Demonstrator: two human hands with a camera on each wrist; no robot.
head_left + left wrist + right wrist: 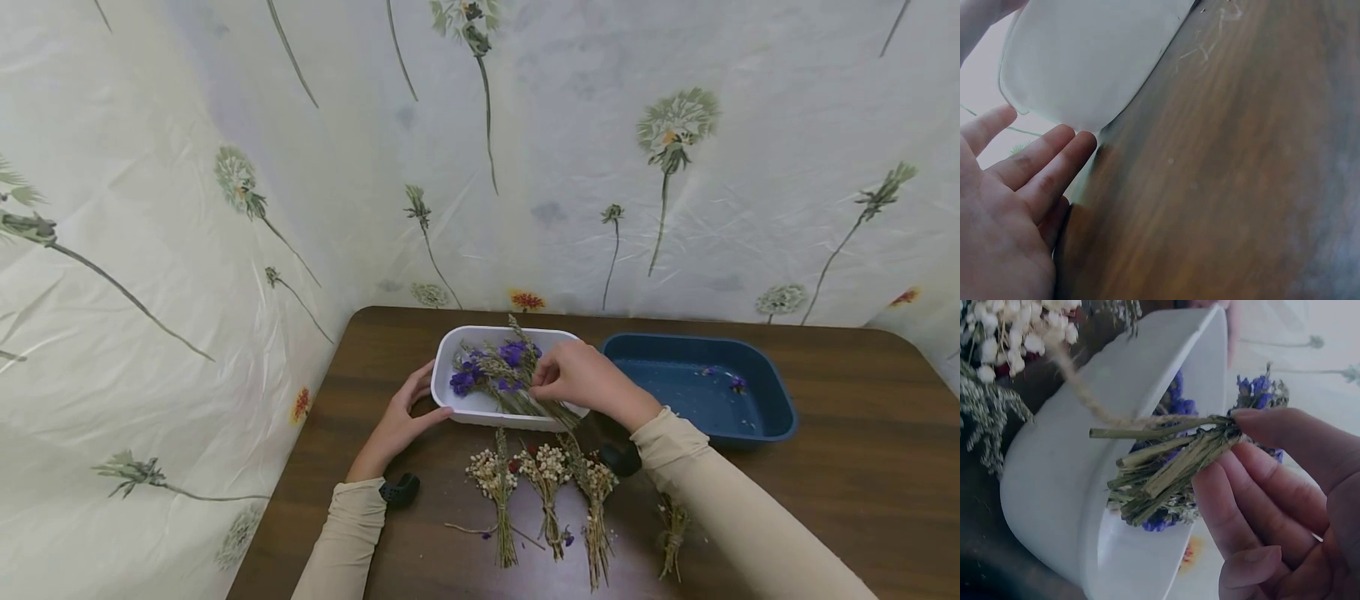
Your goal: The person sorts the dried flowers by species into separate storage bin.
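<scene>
My right hand (588,379) pinches the tied stems (1175,459) of a small bunch of dried flowers between thumb and fingertips, above the right part of a white basin (510,421). Twine (1107,415) trails from the stems in the right wrist view. Purple dried flowers (465,379) and greyish-green sprigs lie inside the basin, partly covered by the held bunch. At the basin's left end is my left hand (401,421), its fingers extended against the outer wall and its thumb at the front rim. The left wrist view shows those straight fingertips (1085,140) at the white wall.
Several tied bunches with cream flowers (547,467) lie in front of the basin, one bunch (672,533) partly under the right forearm. A blue tub (660,387) with a few purple bits stands to the right. Loose stems (468,528) lie on the wooden table (847,467).
</scene>
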